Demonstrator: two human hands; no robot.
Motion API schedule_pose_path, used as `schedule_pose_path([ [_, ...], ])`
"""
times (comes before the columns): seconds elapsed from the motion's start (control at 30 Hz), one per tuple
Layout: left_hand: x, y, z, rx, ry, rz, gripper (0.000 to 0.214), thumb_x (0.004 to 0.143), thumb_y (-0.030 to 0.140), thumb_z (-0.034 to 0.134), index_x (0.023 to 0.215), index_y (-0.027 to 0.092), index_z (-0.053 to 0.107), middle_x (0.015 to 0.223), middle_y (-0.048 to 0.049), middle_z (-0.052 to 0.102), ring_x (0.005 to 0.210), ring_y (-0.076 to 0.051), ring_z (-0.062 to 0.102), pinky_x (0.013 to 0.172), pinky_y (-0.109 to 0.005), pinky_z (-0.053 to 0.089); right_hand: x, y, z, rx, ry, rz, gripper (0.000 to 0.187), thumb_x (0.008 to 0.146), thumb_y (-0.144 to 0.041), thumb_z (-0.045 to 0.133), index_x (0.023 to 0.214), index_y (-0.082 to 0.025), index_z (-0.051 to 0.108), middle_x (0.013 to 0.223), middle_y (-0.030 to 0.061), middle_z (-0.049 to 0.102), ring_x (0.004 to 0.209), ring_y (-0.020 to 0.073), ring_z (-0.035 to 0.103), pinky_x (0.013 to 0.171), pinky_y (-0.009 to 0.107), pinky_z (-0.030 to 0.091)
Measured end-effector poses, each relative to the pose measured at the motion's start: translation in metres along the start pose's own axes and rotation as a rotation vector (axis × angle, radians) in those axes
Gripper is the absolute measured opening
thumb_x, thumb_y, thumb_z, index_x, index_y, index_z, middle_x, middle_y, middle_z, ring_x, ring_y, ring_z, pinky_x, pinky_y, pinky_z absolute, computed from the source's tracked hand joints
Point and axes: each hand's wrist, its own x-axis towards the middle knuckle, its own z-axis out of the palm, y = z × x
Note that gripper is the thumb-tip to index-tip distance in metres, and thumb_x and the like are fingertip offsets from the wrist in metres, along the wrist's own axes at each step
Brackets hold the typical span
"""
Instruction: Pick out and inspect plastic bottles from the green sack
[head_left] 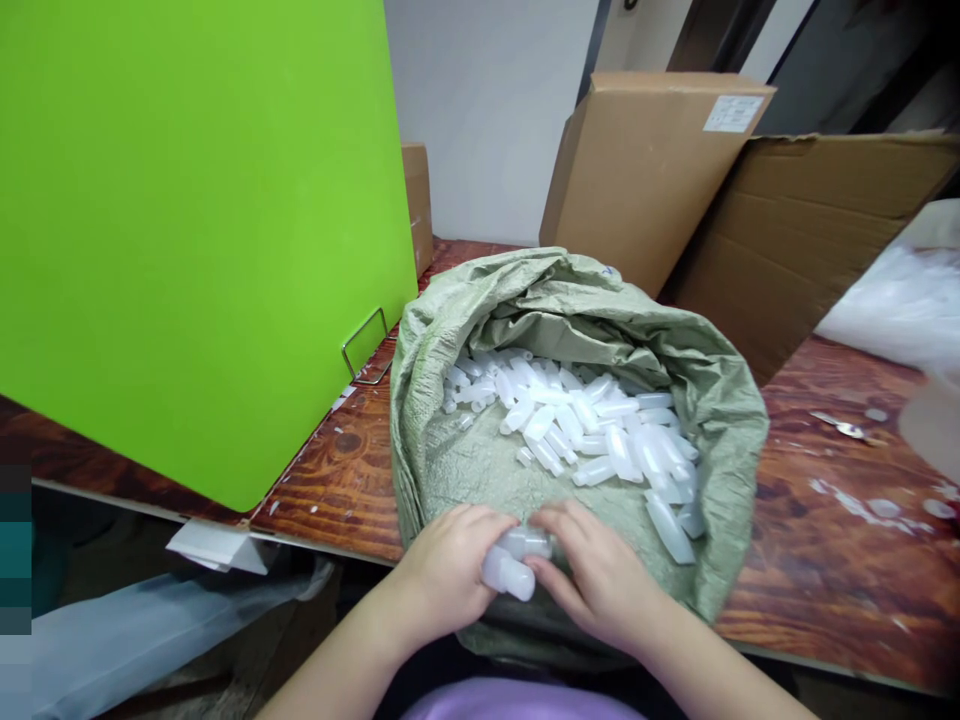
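Observation:
A green woven sack [465,450] lies open on the wooden table [825,560], with several small translucent white plastic bottles [592,430] heaped inside it. At the sack's near edge my left hand [442,575] is closed round a small white bottle [510,575]. My right hand [600,580] sits just to its right, fingers curled and pinching another small bottle [529,543] that touches the first. Both hands meet over the sack's near rim.
A large bright green board [195,230] stands upright at left on a wire foot [365,350]. Brown cardboard boxes [645,170] lean at the back and right. Clear plastic bags [900,300] lie at far right. White scraps [870,505] dot the table.

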Motion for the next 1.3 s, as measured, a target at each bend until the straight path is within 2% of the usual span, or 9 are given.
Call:
schedule_pose_path([
  [0.17,-0.005,-0.002,0.004,0.023,-0.037,0.021,0.039,0.075,0.017,0.052,0.114,0.02,0.052,0.107,-0.0071,0.062,0.099,-0.024,0.056,0.089,-0.038,0.044,0.01,-0.005,0.005,0.089,-0.12,0.125,0.035,0.091,-0.04,0.034,0.067,-0.018,0.048,0.062,0.0001,0.051,0.059,0.0133,0.048,0.055,0.025,0.035],
  [0.3,-0.012,-0.001,0.007,0.045,-0.068,0.001,0.042,0.072,0.015,0.051,0.114,0.018,0.051,0.105,-0.0095,0.062,0.097,-0.026,0.057,0.086,-0.039,0.045,0.014,-0.011,0.012,0.198,-0.172,0.199,0.038,0.09,-0.037,0.035,0.058,-0.018,0.039,0.055,-0.0034,0.043,0.053,0.0105,0.042,0.052,0.023,0.031],
  [0.47,-0.036,-0.001,-0.005,-0.177,-0.018,-0.134,0.031,0.071,0.014,0.054,0.101,0.022,0.055,0.095,-0.0027,0.063,0.086,-0.02,0.058,0.076,-0.031,0.046,0.026,-0.021,-0.002,0.192,-0.319,0.076,0.033,0.092,-0.043,0.036,0.08,-0.019,0.056,0.072,-0.0007,0.059,0.065,0.012,0.054,0.058,0.021,0.038],
  [0.6,-0.058,-0.002,-0.015,-0.466,0.081,-0.292,0.013,0.079,0.027,0.056,0.088,0.021,0.049,0.08,0.0014,0.058,0.068,-0.013,0.053,0.061,-0.023,0.043,0.066,-0.006,-0.016,-0.209,-0.158,0.208,0.028,0.093,-0.036,0.036,0.101,-0.019,0.056,0.098,0.0081,0.062,0.088,0.0196,0.059,0.073,0.028,0.043],
  [0.73,-0.061,-0.002,-0.016,-0.435,0.214,-0.265,0.009,0.08,0.026,0.053,0.086,0.021,0.048,0.075,0.0018,0.056,0.065,-0.013,0.052,0.06,-0.022,0.043,0.098,0.017,-0.004,-0.333,-0.111,0.275,0.022,0.085,-0.017,0.045,0.102,-0.011,0.058,0.102,0.0181,0.059,0.093,0.0278,0.057,0.077,0.036,0.042],
  [0.87,-0.031,-0.002,-0.02,-0.195,0.245,-0.146,0.026,0.073,0.017,0.058,0.099,0.022,0.055,0.092,-0.0021,0.062,0.084,-0.017,0.058,0.077,-0.029,0.046,0.091,0.025,0.002,-0.313,-0.093,0.261,0.021,0.08,-0.011,0.045,0.094,-0.011,0.062,0.094,0.0153,0.06,0.084,0.0246,0.06,0.075,0.034,0.044],
  [1.07,0.057,0.0,-0.024,0.359,-0.059,0.226,0.034,0.067,0.009,0.056,0.1,0.017,0.057,0.124,-0.0103,0.055,0.109,-0.026,0.053,0.093,-0.039,0.042,0.038,0.047,-0.033,-0.163,0.106,0.309,0.026,0.084,-0.027,0.046,0.104,-0.014,0.055,0.095,0.0097,0.057,0.077,0.0176,0.06,0.074,0.031,0.048],
  [1.17,0.097,-0.001,-0.016,0.552,-0.19,0.346,0.027,0.076,0.011,0.05,0.101,0.015,0.058,0.136,-0.0145,0.045,0.107,-0.03,0.055,0.089,-0.043,0.044,0.006,0.061,-0.038,0.107,0.313,0.348,0.025,0.083,-0.037,0.048,0.097,-0.016,0.051,0.088,0.0069,0.058,0.073,0.0165,0.059,0.067,0.029,0.051],
  [1.3,0.133,-0.01,-0.007,0.612,-0.286,0.401,0.025,0.072,0.011,0.053,0.095,0.014,0.063,0.13,-0.0165,0.051,0.097,-0.03,0.06,0.081,-0.042,0.047,-0.032,0.069,-0.025,0.466,0.48,0.398,0.034,0.078,-0.046,0.058,0.095,-0.017,0.051,0.084,0.0054,0.059,0.071,0.0163,0.058,0.067,0.029,0.051],
])
